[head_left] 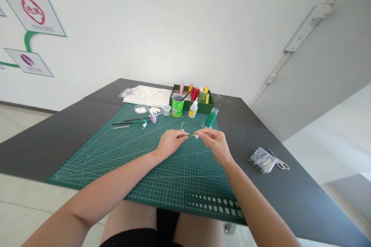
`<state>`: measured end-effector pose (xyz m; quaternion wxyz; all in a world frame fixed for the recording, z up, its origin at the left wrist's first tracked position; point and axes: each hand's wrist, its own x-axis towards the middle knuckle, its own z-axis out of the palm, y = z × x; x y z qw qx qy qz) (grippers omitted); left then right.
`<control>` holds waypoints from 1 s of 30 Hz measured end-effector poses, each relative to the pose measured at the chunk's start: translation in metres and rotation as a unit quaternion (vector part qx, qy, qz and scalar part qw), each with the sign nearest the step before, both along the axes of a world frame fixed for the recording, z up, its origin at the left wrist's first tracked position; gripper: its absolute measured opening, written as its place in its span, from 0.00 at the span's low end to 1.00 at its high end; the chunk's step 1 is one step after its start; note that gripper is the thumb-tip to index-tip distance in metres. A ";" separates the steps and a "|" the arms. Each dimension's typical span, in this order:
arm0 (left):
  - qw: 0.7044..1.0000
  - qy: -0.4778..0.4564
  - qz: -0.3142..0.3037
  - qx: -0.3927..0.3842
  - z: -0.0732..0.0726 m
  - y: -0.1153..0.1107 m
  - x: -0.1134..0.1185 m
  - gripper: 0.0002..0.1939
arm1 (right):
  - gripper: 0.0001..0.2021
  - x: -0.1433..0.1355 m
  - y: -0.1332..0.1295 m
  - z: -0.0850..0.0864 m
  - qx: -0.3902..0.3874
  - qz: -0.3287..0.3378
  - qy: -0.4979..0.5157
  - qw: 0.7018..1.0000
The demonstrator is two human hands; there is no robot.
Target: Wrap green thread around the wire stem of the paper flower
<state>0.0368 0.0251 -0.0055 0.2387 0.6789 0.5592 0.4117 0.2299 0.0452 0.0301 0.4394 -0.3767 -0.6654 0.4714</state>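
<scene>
Above the middle of the green cutting mat (pixel 121 162), my left hand (pixel 171 141) and my right hand (pixel 215 143) are close together, fingertips pinched. Between them runs a thin green stem (pixel 191 135), gripped at both ends. A small cream-coloured piece (pixel 196 136) shows at the right fingertips; its kind is too small to tell. A fine pale strand (pixel 182 125) rises just behind my left fingers. Beyond my right hand stands a spool of green thread (pixel 211 118), tilted.
Behind the hands are a green can (pixel 177 107), a glue bottle (pixel 193 109), a box (pixel 209 108) of coloured thread spools and dishes (pixel 141 109) with white pieces. Brushes (pixel 130 120) and a purple flower (pixel 153 118) lie left. A plastic case (pixel 262 160) and scissors (pixel 281 164) lie right.
</scene>
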 end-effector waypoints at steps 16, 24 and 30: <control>0.981 0.107 -0.155 -0.056 0.011 -0.015 0.007 0.09 | 0.20 0.024 0.035 -0.012 0.000 -0.068 0.000 0.998; 0.989 0.073 -0.128 -0.026 0.009 -0.018 0.009 0.06 | 0.17 0.026 0.057 -0.041 0.044 -0.070 -0.074 0.994; 0.998 0.030 -0.025 0.049 0.007 -0.013 0.004 0.09 | 0.16 0.024 0.059 -0.050 0.036 -0.024 -0.123 0.991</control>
